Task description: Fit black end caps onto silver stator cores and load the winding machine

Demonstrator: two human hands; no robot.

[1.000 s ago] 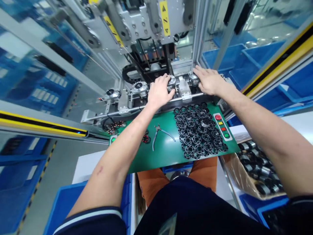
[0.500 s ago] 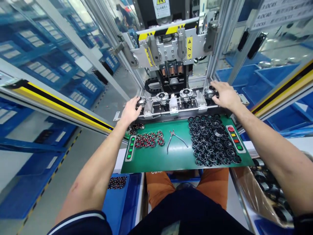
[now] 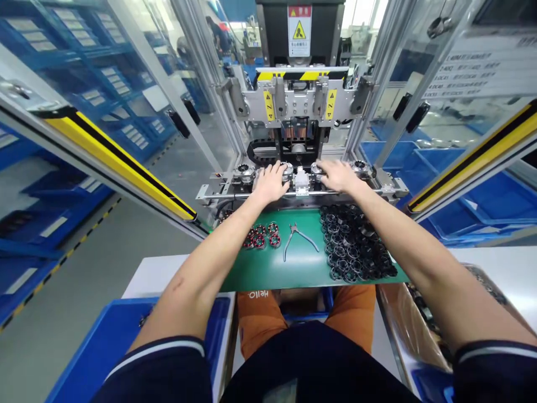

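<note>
Two inner round metal holders sit side by side on the machine's front rail. My left hand (image 3: pixel 272 182) is curled over the left one (image 3: pixel 287 169), its fingers on top and thumb on the near side. At the right one (image 3: pixel 315 170), my right hand (image 3: pixel 339 176) has its fingers and thumb around the rim, partly hiding it. Outer holders, one at the left end (image 3: pixel 244 169) and one at the right end (image 3: pixel 361 167), stand untouched with dark toothed rings in them.
Below the rail lies a green mat (image 3: pixel 293 274) bearing cutting pliers (image 3: pixel 295 230), red-and-black wound rings (image 3: pixel 260 238) and many black rings (image 3: pixel 346 246). My forearms cross above it. The machine head (image 3: pixel 297 98) hangs over the rail, and yellow side bars (image 3: pixel 126 162) flank the opening.
Both hands have moved inward from the outer holders to the two inner ones, left hand rightward and right hand leftward. The camera view has shifted; the mat's items look unmoved.
</note>
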